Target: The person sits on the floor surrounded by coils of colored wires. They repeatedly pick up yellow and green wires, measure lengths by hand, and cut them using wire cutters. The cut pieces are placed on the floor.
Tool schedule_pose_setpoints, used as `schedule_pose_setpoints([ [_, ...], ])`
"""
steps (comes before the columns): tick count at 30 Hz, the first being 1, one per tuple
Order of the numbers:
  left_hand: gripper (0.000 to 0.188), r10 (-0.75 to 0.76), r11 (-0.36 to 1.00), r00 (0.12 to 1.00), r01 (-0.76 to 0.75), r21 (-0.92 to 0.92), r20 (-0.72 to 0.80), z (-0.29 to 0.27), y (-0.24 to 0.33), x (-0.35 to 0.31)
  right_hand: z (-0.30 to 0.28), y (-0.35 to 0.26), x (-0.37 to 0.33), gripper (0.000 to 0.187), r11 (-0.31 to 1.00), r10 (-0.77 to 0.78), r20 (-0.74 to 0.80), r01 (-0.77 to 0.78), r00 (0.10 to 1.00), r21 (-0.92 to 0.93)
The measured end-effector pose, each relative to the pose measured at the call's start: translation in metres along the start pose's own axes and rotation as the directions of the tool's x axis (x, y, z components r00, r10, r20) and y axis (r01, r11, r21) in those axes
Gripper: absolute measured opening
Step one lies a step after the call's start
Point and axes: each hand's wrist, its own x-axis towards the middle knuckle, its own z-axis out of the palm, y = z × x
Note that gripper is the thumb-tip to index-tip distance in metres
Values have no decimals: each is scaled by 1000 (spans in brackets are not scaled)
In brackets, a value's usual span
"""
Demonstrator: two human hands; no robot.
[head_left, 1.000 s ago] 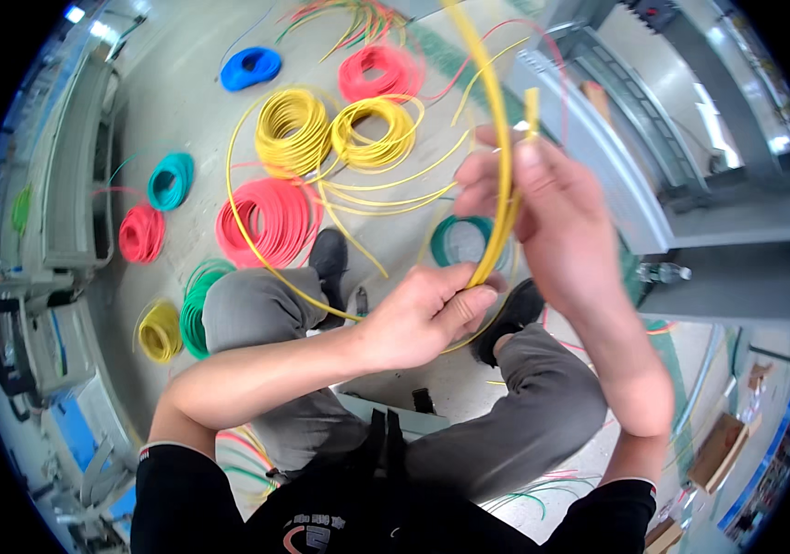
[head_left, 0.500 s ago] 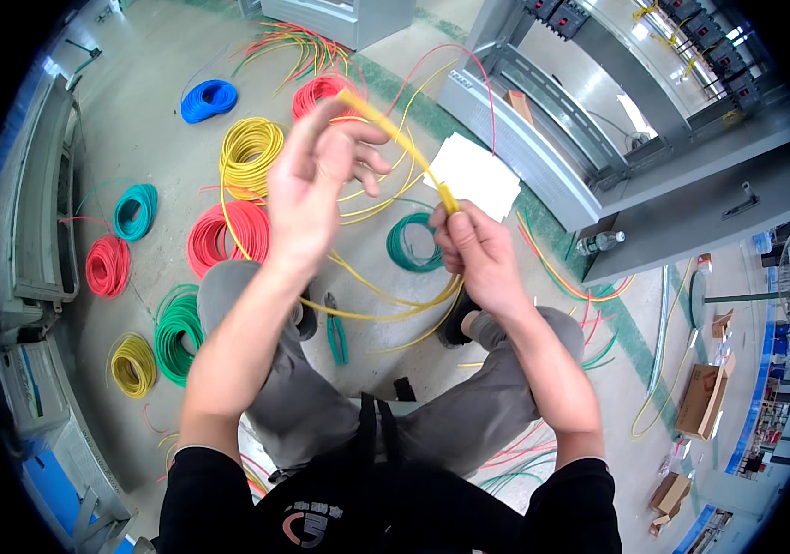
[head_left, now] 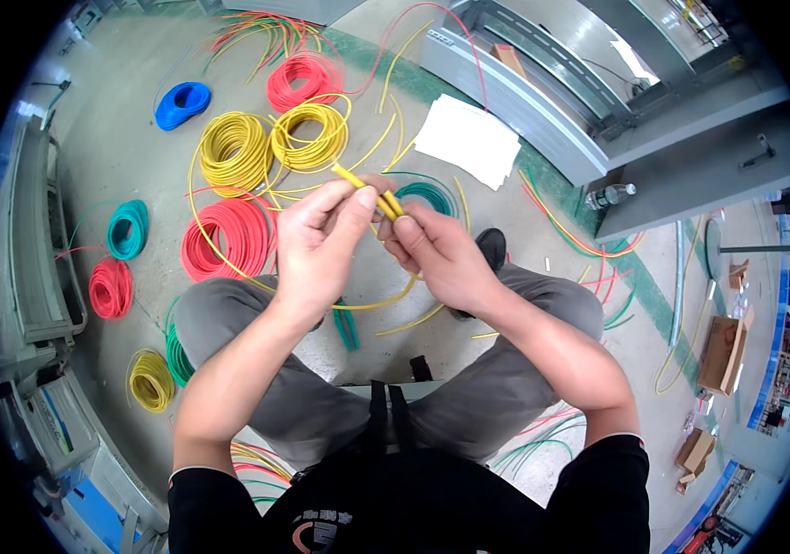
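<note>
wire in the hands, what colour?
Yellow. The wire, pinched in the left hand and right hand, shows best in the head view.

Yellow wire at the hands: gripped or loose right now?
Gripped: the left hand and right hand both pinch the yellow wire, one end poking out beyond the left hand.

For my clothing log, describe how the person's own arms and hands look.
The left hand and right hand are bare: no gloves or rings are visible. The forearms are uncovered too, with no watch, band or cable to be seen. Short black sleeves end just above the elbows, edged with a thin pale trim.
</note>
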Motion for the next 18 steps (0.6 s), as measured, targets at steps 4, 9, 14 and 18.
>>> schedule_pose_setpoints([
  [4, 31, 71, 997, 996, -72, -17, -62, 1, 11, 14, -5, -8, 3, 22, 1000, 1, 0, -1, 1000, -2],
  [9, 35, 173, 938, 985, -172, 303, 23, -11, 5, 22, -10, -17, 12, 23, 999, 8, 21, -7, 1000, -43],
  [14, 37, 166, 935, 974, -205, 290, 153, -3, -4, 20, -15, -20, 20, 26, 998, -7, 55, 4, 998, 56],
  [18, 36, 121, 984, 987, -134, 118, 108, -2, -2, 20, -13, -23, 21, 29, 996, -50, 71, 45, 996, 71],
])
